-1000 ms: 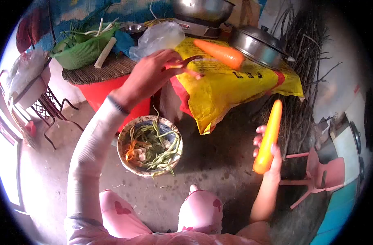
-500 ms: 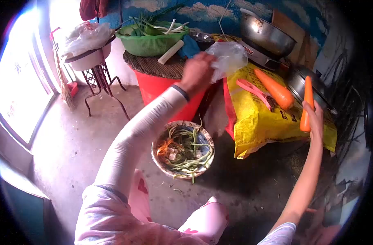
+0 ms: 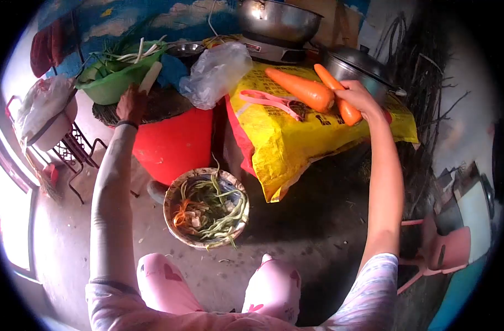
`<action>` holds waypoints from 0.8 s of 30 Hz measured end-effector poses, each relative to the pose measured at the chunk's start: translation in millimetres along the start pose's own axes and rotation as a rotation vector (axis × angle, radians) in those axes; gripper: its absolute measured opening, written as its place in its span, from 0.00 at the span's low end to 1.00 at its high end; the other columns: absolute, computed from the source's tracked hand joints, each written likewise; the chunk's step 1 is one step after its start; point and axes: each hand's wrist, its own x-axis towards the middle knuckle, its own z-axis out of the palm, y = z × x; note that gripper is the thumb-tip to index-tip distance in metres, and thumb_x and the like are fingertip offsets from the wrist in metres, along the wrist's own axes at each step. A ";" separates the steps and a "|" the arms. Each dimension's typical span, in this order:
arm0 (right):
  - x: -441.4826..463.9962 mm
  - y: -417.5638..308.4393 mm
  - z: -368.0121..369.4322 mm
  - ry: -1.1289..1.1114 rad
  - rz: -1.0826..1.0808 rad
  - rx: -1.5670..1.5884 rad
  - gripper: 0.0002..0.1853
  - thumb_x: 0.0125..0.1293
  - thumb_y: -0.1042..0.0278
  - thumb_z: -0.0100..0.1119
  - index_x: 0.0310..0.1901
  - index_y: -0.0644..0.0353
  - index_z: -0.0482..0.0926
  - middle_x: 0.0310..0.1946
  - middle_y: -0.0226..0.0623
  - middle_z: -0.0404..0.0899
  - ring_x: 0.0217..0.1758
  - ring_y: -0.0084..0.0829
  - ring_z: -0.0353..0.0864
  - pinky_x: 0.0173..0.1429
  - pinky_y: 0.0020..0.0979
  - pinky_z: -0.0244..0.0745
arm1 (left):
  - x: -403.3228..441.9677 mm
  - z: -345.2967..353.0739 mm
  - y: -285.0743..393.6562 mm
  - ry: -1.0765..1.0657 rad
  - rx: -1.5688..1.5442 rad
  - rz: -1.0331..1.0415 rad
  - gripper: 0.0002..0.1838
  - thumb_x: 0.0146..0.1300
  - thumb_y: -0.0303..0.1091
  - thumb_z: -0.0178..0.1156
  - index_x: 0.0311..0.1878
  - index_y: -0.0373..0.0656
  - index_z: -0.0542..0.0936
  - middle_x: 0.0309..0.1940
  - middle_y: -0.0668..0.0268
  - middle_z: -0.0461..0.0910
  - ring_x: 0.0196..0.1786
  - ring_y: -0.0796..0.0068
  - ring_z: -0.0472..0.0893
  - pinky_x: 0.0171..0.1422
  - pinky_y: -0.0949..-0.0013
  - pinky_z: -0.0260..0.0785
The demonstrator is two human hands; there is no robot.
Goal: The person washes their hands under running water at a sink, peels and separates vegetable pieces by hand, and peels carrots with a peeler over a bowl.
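My right hand (image 3: 360, 99) is closed around a carrot (image 3: 349, 113), held tilted above the yellow sack (image 3: 296, 149). A larger carrot (image 3: 301, 88) lies on the sack, beside a pink peeler (image 3: 268, 100). My left hand (image 3: 131, 105) is at the near end of a pale white stalk (image 3: 151, 76), fingers curled against it; their tips are dark and partly hidden. The stalk rests by the green basket (image 3: 105, 83) of leafy greens and white stems, above the red bucket (image 3: 172, 143). Between my arms stands a basin (image 3: 172, 223) with green strips, orange peelings and pale chunks.
A crumpled plastic bag (image 3: 219, 71) and a blue cloth (image 3: 172, 71) lie behind the bucket. A metal pan (image 3: 279, 22) and a lidded pot (image 3: 357, 69) stand at the back. Dry twigs (image 3: 428, 110) and a pink chair (image 3: 448, 251) are on the right.
My left hand has gone from beside the plastic bag to the white stalk near the basket. The carrot stays in my right hand. The view has swung to the right.
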 end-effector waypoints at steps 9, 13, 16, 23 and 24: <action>-18.5 -17.6 -7.5 0.235 -0.099 0.034 0.15 0.67 0.61 0.57 0.49 0.62 0.79 0.43 0.30 0.80 0.45 0.19 0.75 0.52 0.24 0.69 | -107.1 -57.8 34.9 -0.384 -1.043 0.043 0.19 0.69 0.43 0.55 0.54 0.39 0.76 0.43 0.68 0.78 0.46 0.77 0.77 0.47 0.71 0.72; -92.9 -81.6 34.8 0.487 -0.399 0.347 0.12 0.68 0.66 0.55 0.48 0.63 0.78 0.43 0.29 0.78 0.45 0.18 0.74 0.52 0.22 0.67 | -176.2 -73.2 63.2 -0.590 -1.501 -0.144 0.20 0.71 0.42 0.52 0.61 0.42 0.70 0.51 0.63 0.76 0.52 0.72 0.78 0.55 0.69 0.73; -174.7 -136.7 107.3 0.319 -0.686 0.354 0.11 0.66 0.70 0.56 0.47 0.64 0.76 0.38 0.33 0.76 0.42 0.21 0.75 0.48 0.22 0.69 | -218.2 -88.4 75.0 -0.786 -1.737 -0.218 0.19 0.72 0.41 0.50 0.62 0.43 0.67 0.52 0.63 0.76 0.53 0.72 0.78 0.58 0.67 0.71; -194.4 -154.5 235.6 0.016 -0.499 0.453 0.22 0.61 0.64 0.65 0.53 0.64 0.71 0.42 0.40 0.73 0.40 0.34 0.75 0.44 0.31 0.73 | -277.0 -95.6 67.9 -0.872 -1.865 -0.216 0.20 0.73 0.38 0.47 0.64 0.44 0.61 0.57 0.60 0.73 0.59 0.69 0.74 0.60 0.67 0.69; -194.4 -153.1 243.3 -0.056 -0.349 0.639 0.21 0.62 0.61 0.64 0.51 0.65 0.73 0.42 0.38 0.74 0.43 0.30 0.75 0.46 0.30 0.72 | -281.0 -98.8 65.5 -0.881 -1.852 -0.222 0.20 0.73 0.38 0.48 0.64 0.44 0.62 0.56 0.62 0.73 0.58 0.70 0.74 0.60 0.67 0.69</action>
